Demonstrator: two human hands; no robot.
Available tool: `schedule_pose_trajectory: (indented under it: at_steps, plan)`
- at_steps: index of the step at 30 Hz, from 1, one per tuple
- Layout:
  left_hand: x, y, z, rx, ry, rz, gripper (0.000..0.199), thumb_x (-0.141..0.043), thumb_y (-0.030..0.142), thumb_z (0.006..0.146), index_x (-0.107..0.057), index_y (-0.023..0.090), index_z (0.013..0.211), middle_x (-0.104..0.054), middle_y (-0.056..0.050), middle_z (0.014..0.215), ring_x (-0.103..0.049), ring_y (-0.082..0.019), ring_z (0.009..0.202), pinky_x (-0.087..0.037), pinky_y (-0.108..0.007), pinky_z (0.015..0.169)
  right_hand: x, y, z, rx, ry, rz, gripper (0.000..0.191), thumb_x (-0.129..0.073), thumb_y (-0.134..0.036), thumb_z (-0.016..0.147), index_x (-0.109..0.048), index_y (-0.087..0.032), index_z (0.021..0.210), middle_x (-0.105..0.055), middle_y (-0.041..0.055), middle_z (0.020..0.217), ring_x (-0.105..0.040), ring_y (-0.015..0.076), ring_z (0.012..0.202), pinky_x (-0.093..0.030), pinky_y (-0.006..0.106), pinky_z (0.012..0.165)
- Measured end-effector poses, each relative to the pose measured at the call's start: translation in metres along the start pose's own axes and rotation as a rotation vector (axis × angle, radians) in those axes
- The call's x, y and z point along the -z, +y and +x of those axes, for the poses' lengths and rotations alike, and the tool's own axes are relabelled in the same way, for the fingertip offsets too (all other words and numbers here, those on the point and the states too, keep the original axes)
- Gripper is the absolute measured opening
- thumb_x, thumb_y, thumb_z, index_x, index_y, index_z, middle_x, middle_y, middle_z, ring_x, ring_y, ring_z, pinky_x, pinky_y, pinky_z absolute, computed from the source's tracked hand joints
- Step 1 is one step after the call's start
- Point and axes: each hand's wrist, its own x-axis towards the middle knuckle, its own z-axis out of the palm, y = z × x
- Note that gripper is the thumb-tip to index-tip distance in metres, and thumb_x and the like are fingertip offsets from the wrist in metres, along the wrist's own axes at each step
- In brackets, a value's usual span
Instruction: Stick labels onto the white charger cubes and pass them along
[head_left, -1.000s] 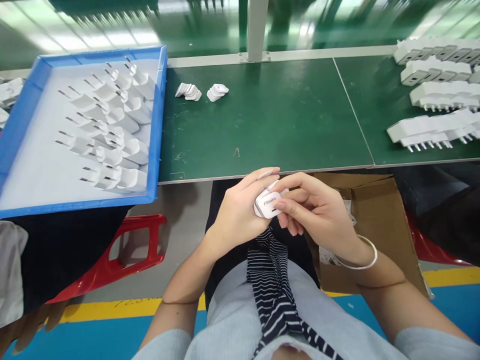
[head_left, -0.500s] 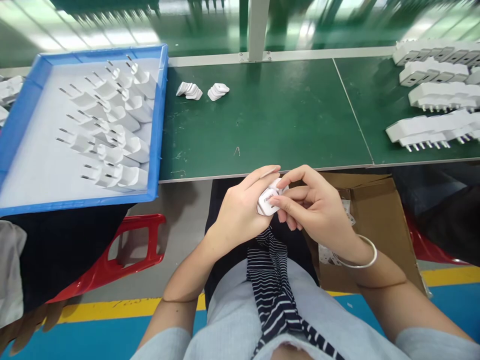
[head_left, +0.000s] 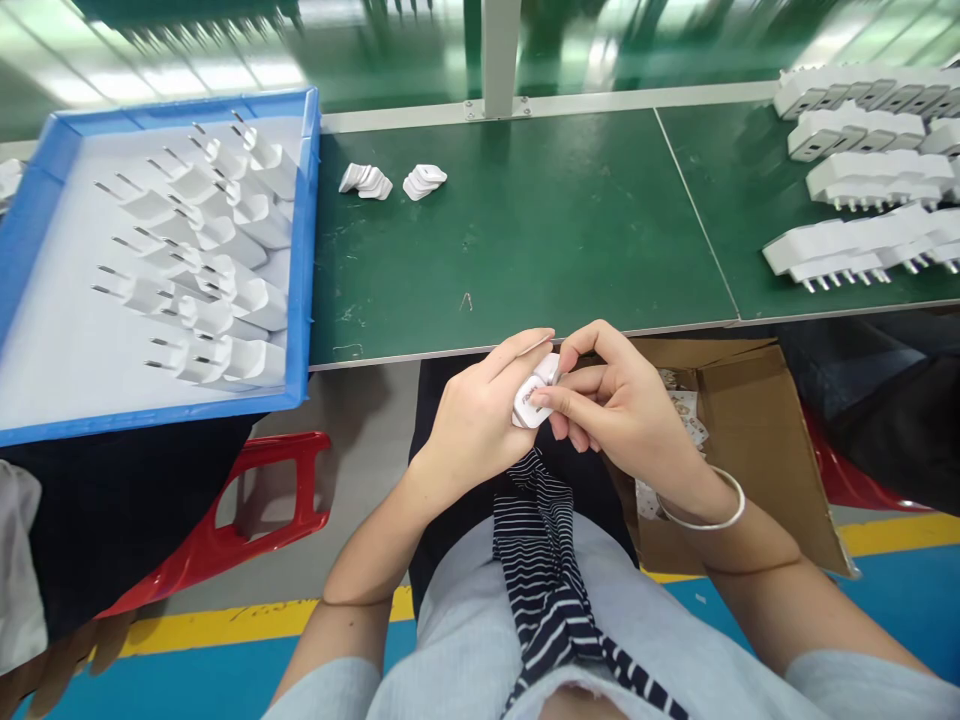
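Note:
A small white charger plug (head_left: pixel 531 397) sits between both of my hands, just below the front edge of the green table (head_left: pixel 525 240). My left hand (head_left: pixel 480 420) cups it from the left with fingers wrapped over its top. From the right, my right hand (head_left: pixel 615 410) pinches its face with thumb and fingertips. A silver bangle (head_left: pixel 712 515) circles my right wrist. Most of the plug is hidden by my fingers.
A blue tray (head_left: pixel 304 250) at the left holds several white plugs with prongs up. Two small stacks of white caps (head_left: pixel 390 182) lie at the table's back. Rows of white plugs (head_left: pixel 862 200) lie at the right. An open cardboard box (head_left: pixel 750 430) stands beside my right knee, a red stool (head_left: pixel 247 520) at lower left.
The plug has been turned in my hands so its printed face is less visible. Both hands shifted slightly up and left in view.

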Motion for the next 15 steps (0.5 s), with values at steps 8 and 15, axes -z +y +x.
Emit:
schedule_pose_trajectory:
  at_steps: [8, 15]
  plan:
    - [-0.0008, -0.0025, -0.0001, -0.048, 0.014, 0.022, 0.036, -0.058, 0.012, 0.091, -0.063, 0.013, 0.127, -0.069, -0.013, 0.135, -0.071, -0.023, 0.117, -0.062, -0.031, 0.094, -0.0019, -0.0005, 0.0023, -0.01, 0.009, 0.014, 0.041, -0.08, -0.04, 0.084, -0.041, -0.025, 0.087, -0.062, -0.0096, 0.051, -0.05, 0.0083, 0.037, -0.031, 0.018, 0.036]
    - [-0.0065, -0.0087, 0.0017, -0.018, 0.013, -0.2, 0.029, -0.062, 0.014, 0.09, -0.068, 0.018, 0.118, -0.072, -0.009, 0.129, -0.071, -0.02, 0.116, -0.06, -0.031, 0.096, -0.0025, 0.0014, 0.0019, 0.071, 0.074, -0.086, 0.038, -0.084, -0.041, 0.08, -0.05, -0.024, 0.086, -0.053, -0.0115, 0.042, -0.04, 0.007, 0.033, -0.027, 0.021, 0.038]
